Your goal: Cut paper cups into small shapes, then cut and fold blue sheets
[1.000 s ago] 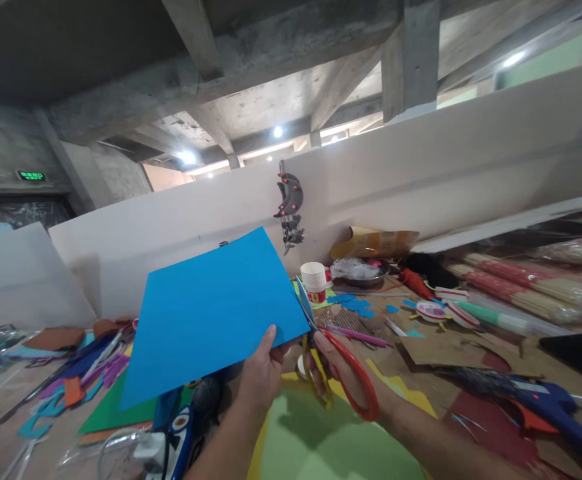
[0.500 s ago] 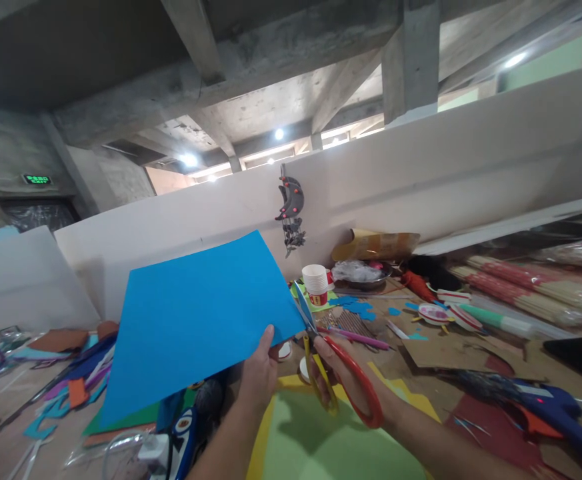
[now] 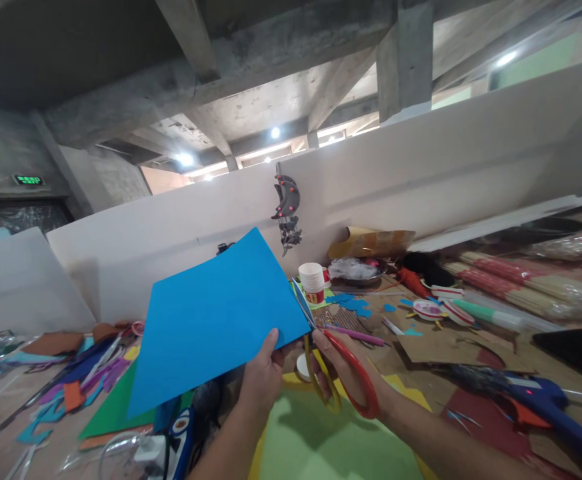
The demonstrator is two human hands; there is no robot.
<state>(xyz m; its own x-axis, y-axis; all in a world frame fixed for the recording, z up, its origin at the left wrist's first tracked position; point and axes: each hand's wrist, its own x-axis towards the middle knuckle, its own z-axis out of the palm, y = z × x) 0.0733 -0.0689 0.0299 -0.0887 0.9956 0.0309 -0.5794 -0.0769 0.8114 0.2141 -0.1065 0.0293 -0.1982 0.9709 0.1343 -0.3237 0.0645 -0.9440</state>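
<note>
A large blue craft sheet (image 3: pixel 215 313) is held up in the air by my left hand (image 3: pixel 263 370), the thumb on top near its lower right corner. My right hand (image 3: pixel 338 363) grips a pair of scissors (image 3: pixel 368 390) with one red and one yellow handle loop. The blades lie along the sheet's right edge, pointing away from me. One blade is partly hidden, so I cannot tell how far the cut goes. Below both hands lie light green and yellow sheets (image 3: pixel 341 440) on the table.
Paper cups (image 3: pixel 311 283) stand stacked beyond the scissors, near blue scraps (image 3: pixel 353 305). At right lie a blue glue gun (image 3: pixel 535 400), cardboard (image 3: pixel 441 350) and bundled sticks (image 3: pixel 501 283). Coloured scraps (image 3: pixel 73 395) and a white plug (image 3: pixel 149 453) are at left. A white partition (image 3: pixel 195 220) rises behind.
The blue sheet has turned and its left side has swung inward to the right. The scissor blades now sit closer against its right edge. My view has shifted slightly.
</note>
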